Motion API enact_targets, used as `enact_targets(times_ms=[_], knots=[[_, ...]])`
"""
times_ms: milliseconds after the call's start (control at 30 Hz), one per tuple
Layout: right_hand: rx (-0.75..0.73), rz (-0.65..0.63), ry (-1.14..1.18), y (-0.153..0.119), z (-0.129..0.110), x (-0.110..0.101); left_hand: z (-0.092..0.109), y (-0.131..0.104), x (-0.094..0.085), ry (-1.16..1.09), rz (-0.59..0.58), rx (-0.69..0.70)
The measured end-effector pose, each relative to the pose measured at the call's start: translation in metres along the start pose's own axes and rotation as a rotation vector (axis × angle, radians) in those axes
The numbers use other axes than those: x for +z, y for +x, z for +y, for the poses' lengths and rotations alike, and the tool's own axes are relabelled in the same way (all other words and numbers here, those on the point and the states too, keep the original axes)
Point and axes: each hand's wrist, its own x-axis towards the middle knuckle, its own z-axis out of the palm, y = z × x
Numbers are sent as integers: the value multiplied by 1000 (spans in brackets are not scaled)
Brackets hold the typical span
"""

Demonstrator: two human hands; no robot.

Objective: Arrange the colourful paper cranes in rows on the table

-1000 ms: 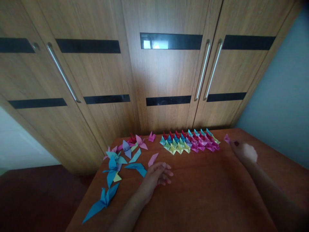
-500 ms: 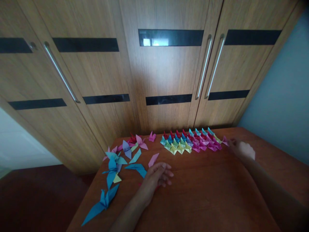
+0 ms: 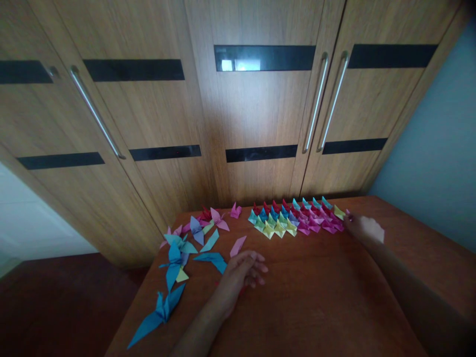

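At the right end of the block of folded paper pieces, my right hand (image 3: 363,229) pinches a pink origami crane (image 3: 348,213), mostly covered by the fingers. A yellow folded piece (image 3: 338,212) sits just left of those fingertips. The block holds several rows of small origami cranes (image 3: 279,228) in red, blue, green, yellow and pink. My left hand (image 3: 243,270) rests over the table, fingers loosely curled and apart, with nothing in them. Red paper (image 3: 242,290) peeks out beneath it, and a pink folded strip (image 3: 237,246) lies just beyond.
Loose cranes lie on the table's left side, among them a large blue crane (image 3: 159,313), a lilac one (image 3: 197,230) and a pink one (image 3: 235,210). A blue folded piece (image 3: 211,259) lies left of my left hand. The wooden wardrobe (image 3: 256,178) stands behind the table (image 3: 297,297).
My right hand has shifted slightly left and closer to the block, bringing the pink crane beside the yellow piece. My left hand stays where it was; the view has moved slightly.
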Motion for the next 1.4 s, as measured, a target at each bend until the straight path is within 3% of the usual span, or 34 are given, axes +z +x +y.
enact_targets(times_ms=[133, 267, 333, 400, 567, 633, 800, 1000, 1100, 1200, 1333, 1400], knots=[[73, -20, -26, 1, -1, -10, 0, -1, 1, 4, -6, 3], [55, 52, 35, -2, 0, -16, -2, 0, 0, 24, 5, 21], [-13, 101, 103, -10, -5, -17, -3, 2, 0, 63, 18, 50], [-180, 92, 234, -25, -17, -18, -4, 5, -1, 123, 41, 95], [-756, -281, 547, -85, -69, -21, -6, 8, 0, 401, 159, 297], [-904, -399, 585, -107, -89, -23, -6, 7, 2, 553, 177, 414], [-1055, -554, 613, -131, -115, -30, -5, 7, 7, 837, 52, 603], [-1083, -633, 655, -132, -115, -36, -8, 10, 7, 998, -61, 667], [-1046, -583, 636, -120, -105, -35, -6, 10, 7, 1057, -80, 691], [-873, -348, 567, -89, -77, -34, -2, 13, 6, 1103, -66, 699], [-353, 111, 275, -35, -14, -30, 2, 19, 1, 1172, -24, 674], [-141, 155, 122, -15, 16, -25, 3, 22, -3, 1218, -2, 668]])
